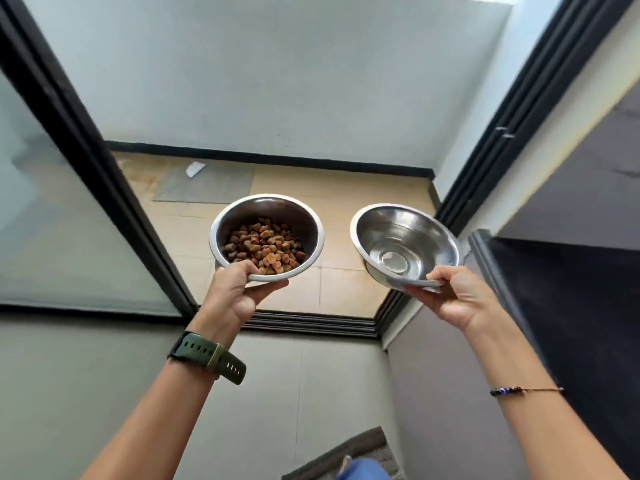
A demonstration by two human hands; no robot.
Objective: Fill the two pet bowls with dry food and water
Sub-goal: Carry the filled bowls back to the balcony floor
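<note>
I hold two steel pet bowls out in front of me, above a doorway. My left hand [239,292] grips the near rim of the left bowl [270,207], which holds a heap of brown dry food [265,247]. My right hand [457,296] grips the near rim of the right bowl [408,220], with clear water [393,261] pooled in its bottom. This bowl tilts slightly toward me. Both bowls are in the air, a small gap between them.
Past a black sliding-door track [311,322] lies a tan tiled floor [346,202] bounded by white walls. A glass door panel [52,220] stands at the left, and a dark frame [485,161] at the right. A white scrap [195,168] lies on the far floor. A grey mat [346,455] sits near my feet.
</note>
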